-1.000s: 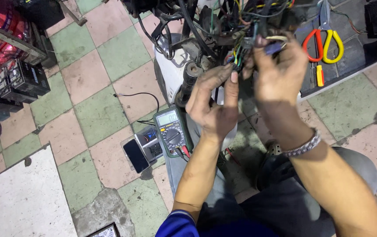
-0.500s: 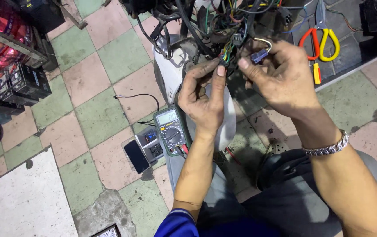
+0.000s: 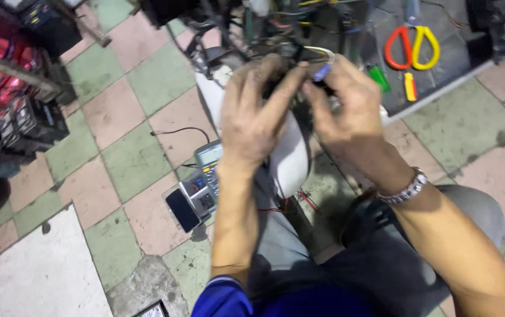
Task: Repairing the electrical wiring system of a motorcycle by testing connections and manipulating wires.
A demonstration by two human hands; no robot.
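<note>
Both hands now pinch together on a small blue-tipped connector [image 3: 321, 71]: the left hand [image 3: 256, 114] has closed in against the right hand [image 3: 346, 108], beside the tangled wiring [image 3: 282, 23]. A multimeter [image 3: 208, 170] lies on the tiled floor [image 3: 129, 152] below; orange-and-yellow scissors [image 3: 412, 46] rest nearby.

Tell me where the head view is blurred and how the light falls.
Head view: motion blur smears both the left hand and right hand and the wire bundle they pinch; floor tiles are softly blurred; light is dim and even, with dark shadow beneath the arms.
</note>
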